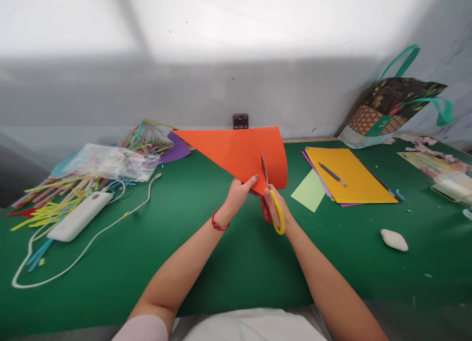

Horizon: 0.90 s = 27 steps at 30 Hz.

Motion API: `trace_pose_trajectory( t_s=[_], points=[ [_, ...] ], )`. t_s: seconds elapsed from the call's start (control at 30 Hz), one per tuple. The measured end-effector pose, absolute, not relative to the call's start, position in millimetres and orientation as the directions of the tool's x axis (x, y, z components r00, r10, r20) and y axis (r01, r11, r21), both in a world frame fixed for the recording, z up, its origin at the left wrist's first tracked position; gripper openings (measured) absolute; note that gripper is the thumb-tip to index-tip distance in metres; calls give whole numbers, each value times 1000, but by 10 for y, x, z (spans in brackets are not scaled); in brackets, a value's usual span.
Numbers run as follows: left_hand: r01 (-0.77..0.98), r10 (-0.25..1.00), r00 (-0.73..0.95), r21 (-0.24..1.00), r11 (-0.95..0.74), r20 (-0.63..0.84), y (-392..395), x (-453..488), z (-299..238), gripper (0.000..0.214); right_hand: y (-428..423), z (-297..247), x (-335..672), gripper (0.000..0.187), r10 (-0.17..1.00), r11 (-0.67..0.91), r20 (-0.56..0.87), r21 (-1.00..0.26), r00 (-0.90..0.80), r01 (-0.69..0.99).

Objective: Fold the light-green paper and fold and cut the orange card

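Note:
Over the middle of the green table, a large sheet of orange paper (236,152) is held up, folded or curved with a slanted lower left edge. My left hand (240,191) pinches its lower edge, thumb on the front face. Just to the right, my right hand (276,208) grips a pair of scissors (279,218) with a yellow handle loop and a red one. One blade points up across the paper's front face, near its lower right part. The other blade is hidden behind the paper.
Yellow and purple paper sheets (354,179) with a pen (332,174) on top lie right, beside pale green paper (309,191). A white case (394,240) is nearer. Left are a white power bank (80,217), its cable, and paper strips (47,193). A bag (391,105) stands back right.

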<state>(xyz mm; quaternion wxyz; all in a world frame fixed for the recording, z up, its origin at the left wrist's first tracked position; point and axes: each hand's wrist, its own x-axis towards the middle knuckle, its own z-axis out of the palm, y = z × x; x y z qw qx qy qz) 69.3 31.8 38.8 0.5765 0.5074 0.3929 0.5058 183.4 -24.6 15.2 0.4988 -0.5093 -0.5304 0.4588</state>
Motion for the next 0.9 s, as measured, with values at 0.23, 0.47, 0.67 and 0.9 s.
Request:
trace_pose_trajectory(
  t_s=[0.23,0.47,0.67,0.9],
  points=[
    [-180,983,179,984,-19,52,324,700,370,28,-273,191,1828,50,997,60,65,-991,32,118],
    [-191,981,187,981,-6,43,308,702,398,28,-274,197,1834,48,998,54,58,-992,35,115],
    [-193,983,179,981,-14,50,311,705,392,27,-276,201,1835,48,998,31,36,-994,48,107],
    [-188,981,189,982,-9,45,302,708,397,26,-284,193,1829,47,998,25,30,-995,49,99]
  ],
)
